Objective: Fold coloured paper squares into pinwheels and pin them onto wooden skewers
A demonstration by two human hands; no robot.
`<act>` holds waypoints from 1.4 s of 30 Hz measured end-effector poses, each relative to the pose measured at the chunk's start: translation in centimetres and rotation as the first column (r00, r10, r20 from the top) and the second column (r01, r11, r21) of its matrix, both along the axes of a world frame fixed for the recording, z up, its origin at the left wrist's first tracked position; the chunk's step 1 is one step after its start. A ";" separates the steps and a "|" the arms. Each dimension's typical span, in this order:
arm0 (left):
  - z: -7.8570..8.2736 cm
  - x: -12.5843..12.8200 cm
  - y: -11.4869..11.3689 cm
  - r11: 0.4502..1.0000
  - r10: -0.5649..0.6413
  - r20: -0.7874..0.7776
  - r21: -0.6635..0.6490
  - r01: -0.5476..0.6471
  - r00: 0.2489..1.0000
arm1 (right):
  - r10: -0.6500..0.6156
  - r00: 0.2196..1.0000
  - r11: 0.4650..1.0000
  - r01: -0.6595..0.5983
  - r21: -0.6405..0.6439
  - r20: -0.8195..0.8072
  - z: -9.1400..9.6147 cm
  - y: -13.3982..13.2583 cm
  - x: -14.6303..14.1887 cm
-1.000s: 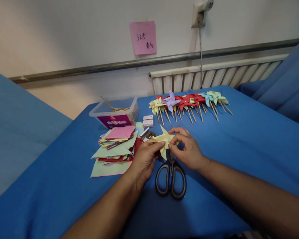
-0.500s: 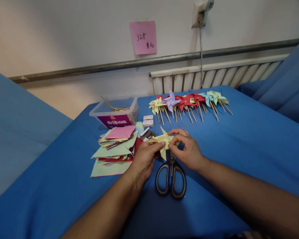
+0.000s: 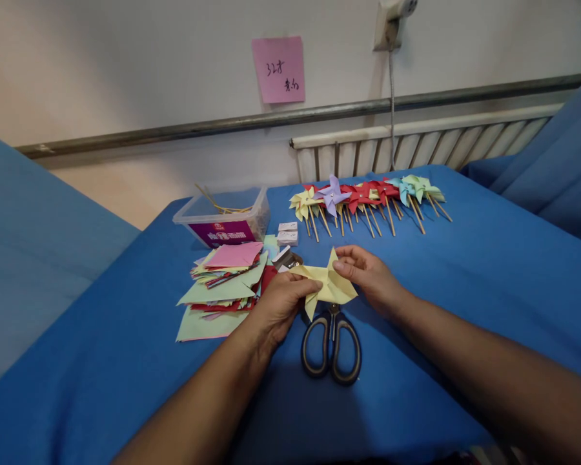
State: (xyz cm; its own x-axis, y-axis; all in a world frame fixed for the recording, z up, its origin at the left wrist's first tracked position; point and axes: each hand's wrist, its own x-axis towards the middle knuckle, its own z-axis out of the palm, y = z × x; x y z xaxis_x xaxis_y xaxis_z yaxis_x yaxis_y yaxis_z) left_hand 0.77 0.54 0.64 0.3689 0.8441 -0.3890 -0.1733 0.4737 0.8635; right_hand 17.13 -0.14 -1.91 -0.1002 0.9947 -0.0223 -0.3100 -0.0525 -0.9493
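A cut yellow paper square [image 3: 330,286] with pointed flaps is held over the blue table between both hands. My left hand [image 3: 281,305] pinches its left side with thumb and fingers. At the paper's upper right edge my right hand [image 3: 370,274] touches it, palm turned partly up and fingers loosely curled. Black-handled scissors [image 3: 332,345] lie shut on the cloth just below the paper. A stack of coloured paper squares [image 3: 223,287] lies left of my left hand.
A row of finished paper pinwheels on wooden sticks [image 3: 365,197] lies at the back of the table. A clear plastic box [image 3: 225,216] with sticks stands back left, small white boxes [image 3: 287,233] beside it. A radiator [image 3: 416,145] and wall lie behind.
My right hand has shifted from pinching the paper's centre to its upper right edge, turning palm up. The yellow paper has spread flatter and wider. My left hand keeps its pinch.
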 end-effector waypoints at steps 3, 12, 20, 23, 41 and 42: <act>0.2 -0.3 0.0 0.998 -0.056 -0.063 0.005 0.056 0.996 | 0.171 0.984 0.984 -0.174 -0.039 -0.053 0.3 0.0 0.4; 0.0 -0.7 0.0 0.986 -0.118 -0.215 0.093 0.141 0.970 | 0.257 0.961 0.966 -0.255 -0.037 0.105 -0.4 -0.1 0.3; -0.8 0.4 -0.3 0.983 0.168 0.048 0.066 -0.171 0.985 | -0.173 0.984 0.982 0.170 -0.087 -0.029 -0.5 -0.2 -1.6; -0.8 0.9 -0.7 0.985 0.172 0.166 -0.020 -0.172 0.971 | -0.294 0.948 0.953 0.280 -0.118 -0.123 -0.9 -0.1 -1.9; -1.6 1.7 -1.1 0.979 0.203 0.191 -0.005 -0.206 0.960 | -0.282 0.954 0.959 0.278 -0.056 -0.101 -0.8 -0.7 -2.5; -1.7 1.7 -1.1 0.978 0.207 0.188 -0.004 -0.210 0.960 | -0.283 0.954 0.959 0.278 -0.059 -0.097 -0.8 -0.7 -2.5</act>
State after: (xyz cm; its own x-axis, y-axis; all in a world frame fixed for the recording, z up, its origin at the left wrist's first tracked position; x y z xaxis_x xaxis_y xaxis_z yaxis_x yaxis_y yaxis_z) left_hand 2.46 -0.53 -1.01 0.2488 0.9157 -0.3157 -0.4254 0.3961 0.8137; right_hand 14.62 -0.85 -2.68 0.1783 0.9814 -0.0714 -0.4150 0.0092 -0.9098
